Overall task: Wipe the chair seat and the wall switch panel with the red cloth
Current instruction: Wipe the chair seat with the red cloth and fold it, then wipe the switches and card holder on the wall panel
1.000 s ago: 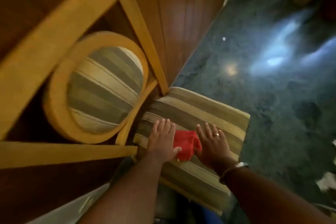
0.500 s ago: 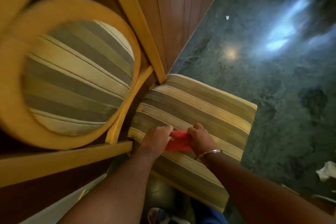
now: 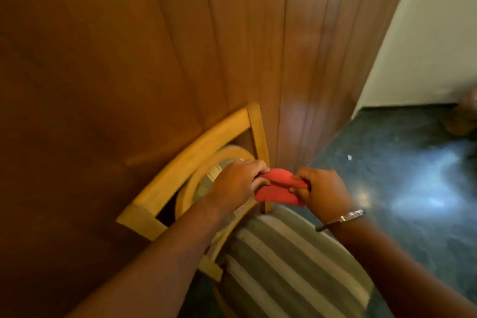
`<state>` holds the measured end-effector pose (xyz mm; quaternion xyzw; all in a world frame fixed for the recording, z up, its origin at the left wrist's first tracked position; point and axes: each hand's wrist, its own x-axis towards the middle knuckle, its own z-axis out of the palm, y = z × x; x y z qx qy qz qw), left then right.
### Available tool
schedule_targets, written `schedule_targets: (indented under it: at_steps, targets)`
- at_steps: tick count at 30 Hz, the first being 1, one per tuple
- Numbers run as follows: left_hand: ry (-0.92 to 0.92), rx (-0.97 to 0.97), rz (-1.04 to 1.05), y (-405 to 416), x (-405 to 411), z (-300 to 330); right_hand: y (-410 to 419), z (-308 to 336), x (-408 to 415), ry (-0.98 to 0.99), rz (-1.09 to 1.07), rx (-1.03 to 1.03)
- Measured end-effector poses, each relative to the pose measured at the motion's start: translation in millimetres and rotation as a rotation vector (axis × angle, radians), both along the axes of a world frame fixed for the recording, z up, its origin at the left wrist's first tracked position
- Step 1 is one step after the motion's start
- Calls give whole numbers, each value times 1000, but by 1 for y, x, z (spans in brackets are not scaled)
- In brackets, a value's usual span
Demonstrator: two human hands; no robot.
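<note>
I see my left hand (image 3: 236, 183) and right hand (image 3: 321, 191) each pinching an end of the red cloth (image 3: 280, 190) with closed fingers, up above the striped chair seat (image 3: 291, 266).

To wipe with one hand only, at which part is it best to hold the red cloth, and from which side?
Probably the bunched right end of the red cloth, from the right, where the right hand already pinches it. The cloth is stretched between both hands above the chair seat; if the left hand lets go, that end hangs free.
</note>
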<state>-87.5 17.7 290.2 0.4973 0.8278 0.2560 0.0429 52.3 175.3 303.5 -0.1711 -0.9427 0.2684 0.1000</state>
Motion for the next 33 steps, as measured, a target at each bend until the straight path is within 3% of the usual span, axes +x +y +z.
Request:
schedule_targets:
  at_steps: [9,14,23,33]
  targets:
    - [264,421,146,-66,-1,196,-40,198,-24,411,208,146]
    - [437,481,304,-147,3,264,-101,266,-60,550,388,181]
    - [531,546,691,-356,31,324,-295,337,-107,680,773,174]
    - [583,756,993,-546,72,343,-505,365,-118,839,981,114]
